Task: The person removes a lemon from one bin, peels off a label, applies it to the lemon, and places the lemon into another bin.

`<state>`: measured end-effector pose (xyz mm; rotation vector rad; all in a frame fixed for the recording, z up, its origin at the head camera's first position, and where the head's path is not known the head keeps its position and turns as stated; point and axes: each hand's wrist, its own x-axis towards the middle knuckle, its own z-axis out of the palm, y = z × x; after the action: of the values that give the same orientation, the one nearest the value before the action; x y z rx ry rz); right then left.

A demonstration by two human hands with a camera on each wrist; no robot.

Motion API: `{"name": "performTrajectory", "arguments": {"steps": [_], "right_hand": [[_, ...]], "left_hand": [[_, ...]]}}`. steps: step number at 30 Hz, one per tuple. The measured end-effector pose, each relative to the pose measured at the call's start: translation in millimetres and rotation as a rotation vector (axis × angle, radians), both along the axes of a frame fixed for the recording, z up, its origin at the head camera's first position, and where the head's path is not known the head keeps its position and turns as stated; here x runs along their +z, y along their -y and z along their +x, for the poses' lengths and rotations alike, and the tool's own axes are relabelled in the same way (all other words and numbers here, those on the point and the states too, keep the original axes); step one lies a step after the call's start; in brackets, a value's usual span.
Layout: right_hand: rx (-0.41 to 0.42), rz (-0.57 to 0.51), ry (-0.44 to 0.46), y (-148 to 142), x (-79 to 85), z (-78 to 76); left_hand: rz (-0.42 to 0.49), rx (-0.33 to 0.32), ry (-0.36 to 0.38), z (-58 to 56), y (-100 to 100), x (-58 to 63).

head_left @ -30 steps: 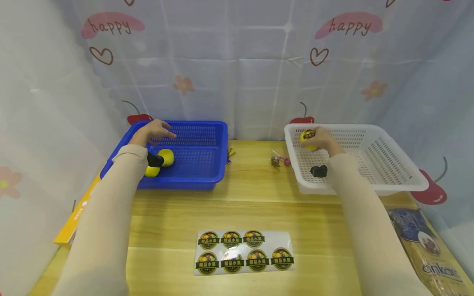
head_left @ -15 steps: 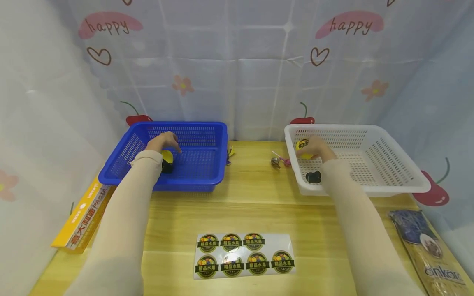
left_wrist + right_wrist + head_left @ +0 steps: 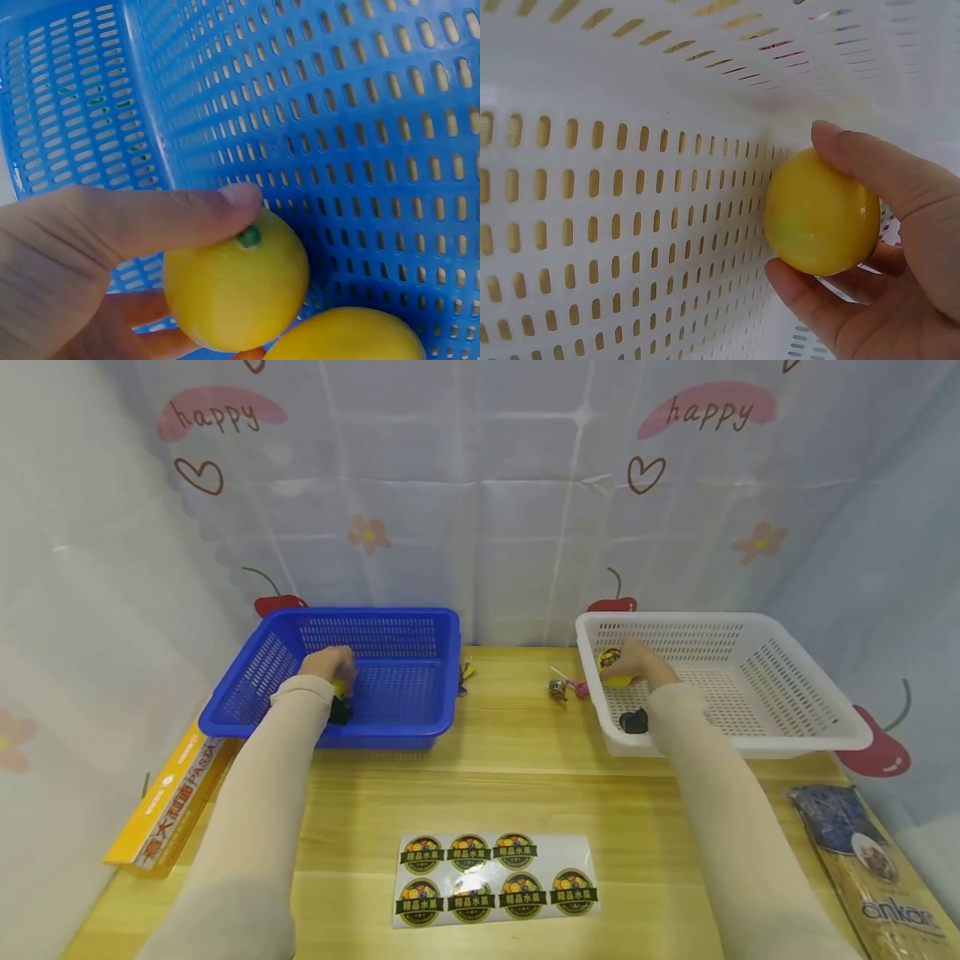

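My left hand (image 3: 327, 665) reaches into the blue basket (image 3: 397, 732) and holds a lemon. In the left wrist view, the thumb lies across the top of this lemon (image 3: 236, 292), beside its green stem end, with fingers underneath. A second lemon (image 3: 349, 337) touches it from below right. My right hand (image 3: 641, 664) is inside the white basket (image 3: 757, 745), near its left wall, and grips another lemon (image 3: 823, 214) between thumb and fingers. A dark round sticker (image 3: 609, 657) shows on that lemon in the head view.
A sheet of round fruit stickers (image 3: 555, 852) lies on the wooden table in front. Two small lollipops (image 3: 570, 687) lie left of the white basket. A pasta box (image 3: 168, 802) lies at the left, a pasta bag (image 3: 873, 868) at the right. Patterned curtains hang around the table.
My left hand has moved right and down into the blue basket and taken hold of a lemon. My right hand has lowered its stickered lemon slightly into the white basket.
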<state>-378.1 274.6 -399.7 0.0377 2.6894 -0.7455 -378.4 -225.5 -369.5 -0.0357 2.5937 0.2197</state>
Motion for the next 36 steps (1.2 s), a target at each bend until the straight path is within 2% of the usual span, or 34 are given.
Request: {"name": "performTrajectory", "arguments": {"steps": [6, 11, 16, 21, 25, 28, 32, 36], "right_hand": [[0.001, 0.006, 0.026, -3, 0.5, 0.6], [0.002, -0.007, 0.064, -15, 1.9, -0.2], [0.025, -0.01, 0.081, -25, 10.1, 3.0], [0.035, -0.01, 0.071, -30, 19.6, 11.3], [0.046, -0.028, 0.024, -31, 30.5, 21.0], [0.055, -0.062, -0.022, -30, 40.4, 27.6], [0.051, -0.101, -0.081, -26, 51.5, 35.6], [0.054, -0.11, -0.155, -19, 59.9, 48.8]], "left_hand": [[0.032, 0.016, -0.026, 1.8, 7, -4.4], [0.12, -0.018, -0.112, 3.9, 12, -3.0], [0.245, -0.03, -0.158, 5.0, 5, 9.5], [0.379, -0.093, -0.213, 7.9, -7, 25.2], [0.505, -0.165, -0.305, 17.4, -21, 40.1], [0.6, -0.193, -0.358, 26.7, -30, 49.4], [0.742, -0.208, -0.388, 43.8, -44, 58.2], [0.874, -0.246, -0.414, 63.7, -62, 60.7]]}}
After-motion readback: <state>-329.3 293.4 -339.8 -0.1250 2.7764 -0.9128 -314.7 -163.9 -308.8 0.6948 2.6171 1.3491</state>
